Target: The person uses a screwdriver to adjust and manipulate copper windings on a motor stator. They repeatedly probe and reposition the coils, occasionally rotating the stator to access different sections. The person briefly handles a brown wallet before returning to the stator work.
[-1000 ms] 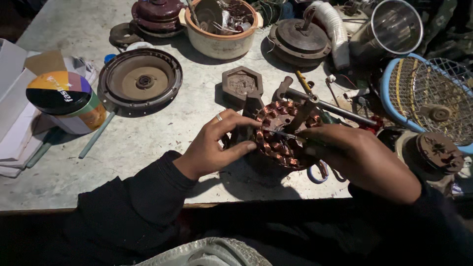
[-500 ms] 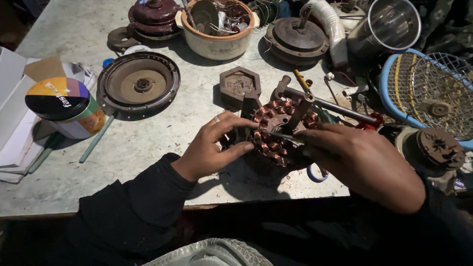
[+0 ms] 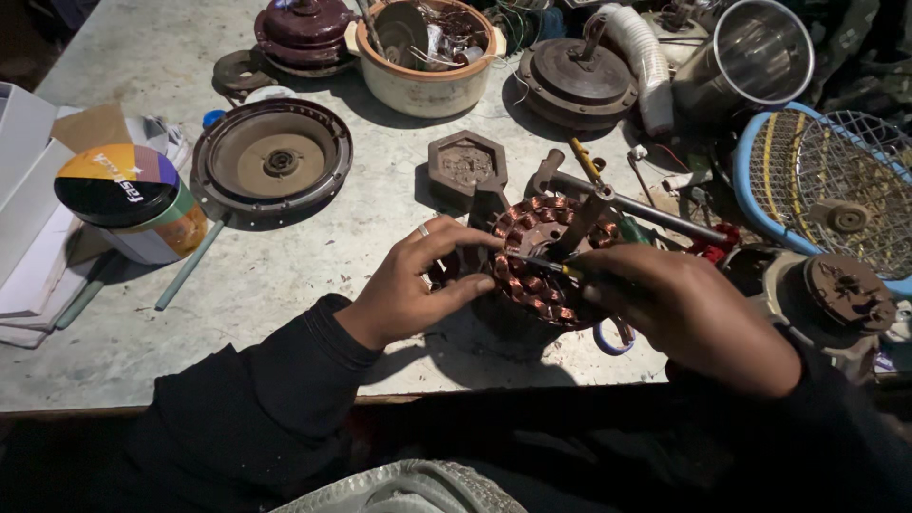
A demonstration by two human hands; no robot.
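A round fan-motor stator (image 3: 540, 249) wound with copper coils stands tilted on the table's near edge. My left hand (image 3: 418, 280), a ring on one finger, grips its left rim with thumb and fingers. My right hand (image 3: 679, 309) is closed around a thin tool (image 3: 537, 264) whose tip rests on the coils near the stator's centre. A metal shaft (image 3: 646, 211) and a yellow-handled tool (image 3: 586, 161) lie just behind the stator.
A round motor cover (image 3: 273, 161) lies to the left, a hexagonal block (image 3: 465, 163) behind. A roll of tape on a cup (image 3: 119, 185), a bowl of parts (image 3: 423, 52), a domed housing (image 3: 575, 81), a fan guard (image 3: 836, 190) and another motor (image 3: 841, 290) crowd the table.
The view has shifted slightly closer. My hands stay on the stator; the tool's tip has moved a little across the coils.
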